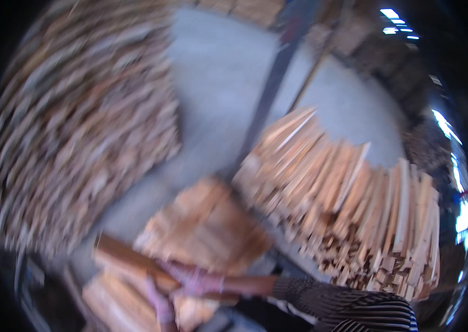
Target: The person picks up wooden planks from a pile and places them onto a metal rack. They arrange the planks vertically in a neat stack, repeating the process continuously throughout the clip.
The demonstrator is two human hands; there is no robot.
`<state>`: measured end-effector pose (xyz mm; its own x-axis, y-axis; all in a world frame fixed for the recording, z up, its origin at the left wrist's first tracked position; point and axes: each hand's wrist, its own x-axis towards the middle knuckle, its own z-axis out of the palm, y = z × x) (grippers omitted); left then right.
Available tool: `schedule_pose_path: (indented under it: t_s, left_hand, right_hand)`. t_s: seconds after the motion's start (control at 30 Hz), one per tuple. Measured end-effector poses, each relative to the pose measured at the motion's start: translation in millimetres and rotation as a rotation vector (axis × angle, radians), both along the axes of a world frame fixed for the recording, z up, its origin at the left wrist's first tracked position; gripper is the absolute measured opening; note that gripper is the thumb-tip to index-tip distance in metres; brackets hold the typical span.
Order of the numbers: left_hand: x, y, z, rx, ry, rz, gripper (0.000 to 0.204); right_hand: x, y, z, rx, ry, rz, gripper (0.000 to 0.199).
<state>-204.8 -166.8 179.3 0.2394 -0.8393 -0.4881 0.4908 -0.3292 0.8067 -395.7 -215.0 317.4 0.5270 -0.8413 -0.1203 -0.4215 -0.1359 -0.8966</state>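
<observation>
Holding timber (126, 258), left grip (160, 303) and right grip (196, 280)

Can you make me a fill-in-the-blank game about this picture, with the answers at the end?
1. The left hand and right hand hold a long block made of ____.
2. The right arm's sleeve has light and dark ____.
3. The biggest stack is on the picture's ____ side.

Missing words: wood; stripes; left.

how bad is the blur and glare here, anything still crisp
Head view, left and lower middle: blur smears the left pile, left hand and right hand; head view, right: the right pile and sleeve look clearer, not fully crisp; head view, right rim: bright patches glare white against dark surroundings.
</observation>
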Motion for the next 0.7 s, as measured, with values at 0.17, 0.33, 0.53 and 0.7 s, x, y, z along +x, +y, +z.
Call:
schedule_pose_path:
  t_s: [0.17,0.33,0.53,0.7]
  left_hand:
    - [64,80,26,0.199,0.148,0.097,0.064]
    - [175,159,-39,0.243,0.002,0.136,0.062]
    - [296,195,-130,0.261,-0.022,-0.024,0.065]
    - [328,174,-168,0.245,-0.042,-0.108,0.067]
  right_hand:
    - [58,78,-74,0.277,-0.151,-0.106,0.086]
    - [132,113,-141,0.318,0.252,-0.164,0.083]
    - [209,89,-196,0.132,0.617,-0.319,0.087]
    - [272,103,-222,0.15,0.643,-0.176,0.096]
